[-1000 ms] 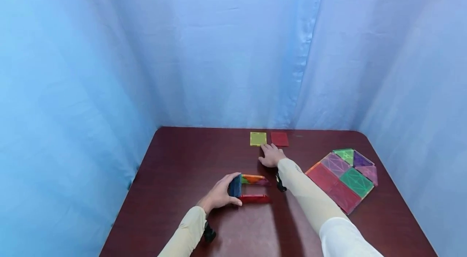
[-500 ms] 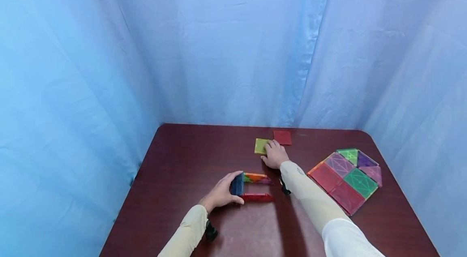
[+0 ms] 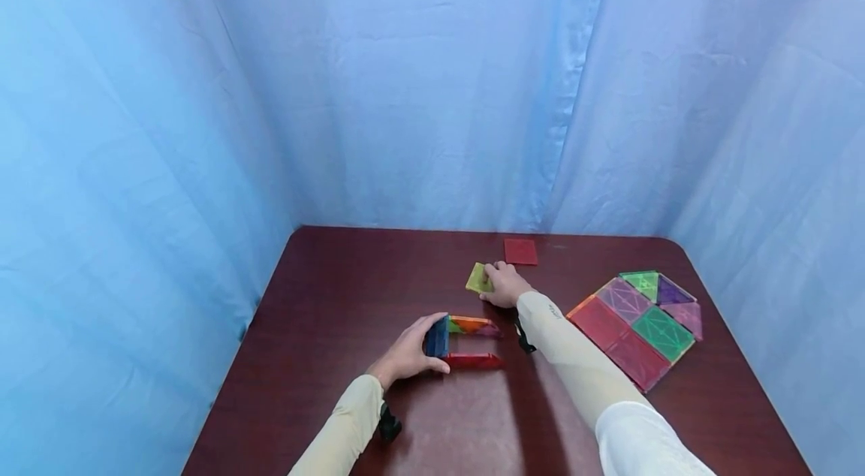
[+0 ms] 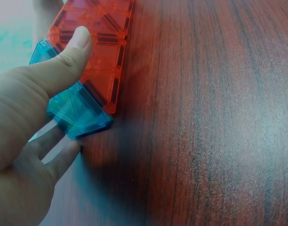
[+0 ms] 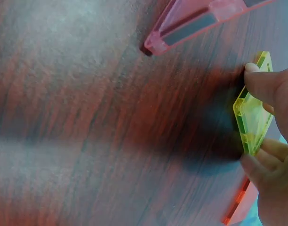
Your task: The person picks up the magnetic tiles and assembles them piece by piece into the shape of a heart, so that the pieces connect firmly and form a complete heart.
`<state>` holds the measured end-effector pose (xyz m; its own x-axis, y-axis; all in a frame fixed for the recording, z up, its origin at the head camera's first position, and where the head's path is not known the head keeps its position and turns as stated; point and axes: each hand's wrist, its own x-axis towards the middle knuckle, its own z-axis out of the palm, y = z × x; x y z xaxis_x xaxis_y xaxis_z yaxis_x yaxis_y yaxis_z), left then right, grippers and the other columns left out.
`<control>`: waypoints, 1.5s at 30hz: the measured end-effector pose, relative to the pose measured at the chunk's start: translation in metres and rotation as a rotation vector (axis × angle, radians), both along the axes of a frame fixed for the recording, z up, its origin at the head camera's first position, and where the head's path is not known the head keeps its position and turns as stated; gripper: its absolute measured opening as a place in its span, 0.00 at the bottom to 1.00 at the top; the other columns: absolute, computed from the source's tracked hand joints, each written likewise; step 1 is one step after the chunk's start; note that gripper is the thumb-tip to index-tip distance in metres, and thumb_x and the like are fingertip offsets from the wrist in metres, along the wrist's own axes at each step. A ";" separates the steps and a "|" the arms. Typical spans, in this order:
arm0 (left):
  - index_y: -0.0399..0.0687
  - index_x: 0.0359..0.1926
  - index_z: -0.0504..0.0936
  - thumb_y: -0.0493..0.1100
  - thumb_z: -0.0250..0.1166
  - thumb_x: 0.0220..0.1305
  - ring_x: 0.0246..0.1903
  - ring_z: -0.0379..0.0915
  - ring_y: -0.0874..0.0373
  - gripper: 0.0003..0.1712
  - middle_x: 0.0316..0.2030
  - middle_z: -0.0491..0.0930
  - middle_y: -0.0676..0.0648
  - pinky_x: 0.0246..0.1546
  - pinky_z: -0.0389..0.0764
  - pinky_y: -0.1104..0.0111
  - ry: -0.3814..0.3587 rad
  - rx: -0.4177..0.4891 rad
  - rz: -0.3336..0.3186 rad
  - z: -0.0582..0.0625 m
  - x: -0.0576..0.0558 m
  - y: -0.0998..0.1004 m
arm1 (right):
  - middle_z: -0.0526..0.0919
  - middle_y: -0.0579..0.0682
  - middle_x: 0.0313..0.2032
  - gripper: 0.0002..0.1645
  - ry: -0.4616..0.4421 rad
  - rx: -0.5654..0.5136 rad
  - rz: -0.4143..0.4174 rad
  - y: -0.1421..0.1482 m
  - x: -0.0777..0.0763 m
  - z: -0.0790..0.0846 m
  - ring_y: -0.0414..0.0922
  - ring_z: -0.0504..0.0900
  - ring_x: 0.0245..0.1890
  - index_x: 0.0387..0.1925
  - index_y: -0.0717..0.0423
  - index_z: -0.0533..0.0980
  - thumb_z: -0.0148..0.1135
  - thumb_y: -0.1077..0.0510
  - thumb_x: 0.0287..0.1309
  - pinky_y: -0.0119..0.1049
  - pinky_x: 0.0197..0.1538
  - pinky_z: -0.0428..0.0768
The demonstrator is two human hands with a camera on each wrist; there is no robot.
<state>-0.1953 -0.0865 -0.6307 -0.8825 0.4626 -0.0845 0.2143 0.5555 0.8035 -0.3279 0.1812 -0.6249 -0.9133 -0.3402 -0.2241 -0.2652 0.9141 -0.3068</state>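
In the head view my left hand (image 3: 408,353) wraps round the blue magnetic tile (image 3: 437,336) closing the left end of a small standing structure. Its thumb lies against the red tile wall (image 4: 104,54) in the left wrist view, with fingers on the far side. A second wall of green, orange and purple tiles (image 3: 473,326) runs parallel behind the red one. Farther back, my right hand (image 3: 505,285) pinches a yellow square magnetic tile (image 5: 254,110) between thumb and fingers, and the tile is tilted off the table. Part of the yellow tile is hidden by the fingers.
A red square tile (image 3: 520,252) lies flat near the table's back edge. To the right, several flat tiles in red, purple and green (image 3: 662,333) lie joined together. Blue curtains (image 3: 419,85) surround the table (image 3: 365,273).
My right hand has reached the yellow tile, drawn it toward me away from the red square, and now pinches and tilts it. My left hand stays on the blue tile.
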 end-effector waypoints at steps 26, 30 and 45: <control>0.52 0.75 0.63 0.51 0.83 0.47 0.62 0.70 0.48 0.57 0.68 0.70 0.42 0.66 0.71 0.49 0.018 -0.006 0.017 0.004 0.003 0.005 | 0.75 0.46 0.52 0.31 0.146 -0.098 0.402 -0.013 0.103 0.059 0.43 0.69 0.46 0.52 0.46 0.75 0.74 0.41 0.49 0.42 0.48 0.73; 0.52 0.76 0.62 0.52 0.83 0.47 0.60 0.70 0.49 0.57 0.68 0.70 0.43 0.64 0.73 0.50 0.023 -0.001 0.017 0.004 0.004 0.007 | 0.74 0.45 0.56 0.37 0.082 -0.125 0.382 -0.015 0.112 0.056 0.41 0.70 0.50 0.60 0.44 0.74 0.76 0.39 0.50 0.41 0.53 0.78; 0.62 0.79 0.56 0.64 0.75 0.55 0.60 0.69 0.49 0.56 0.73 0.63 0.45 0.61 0.73 0.48 -0.043 0.021 0.022 0.007 0.010 0.012 | 0.76 0.48 0.60 0.44 0.094 -0.186 0.392 -0.012 0.119 0.047 0.44 0.70 0.54 0.66 0.46 0.73 0.78 0.42 0.48 0.43 0.53 0.78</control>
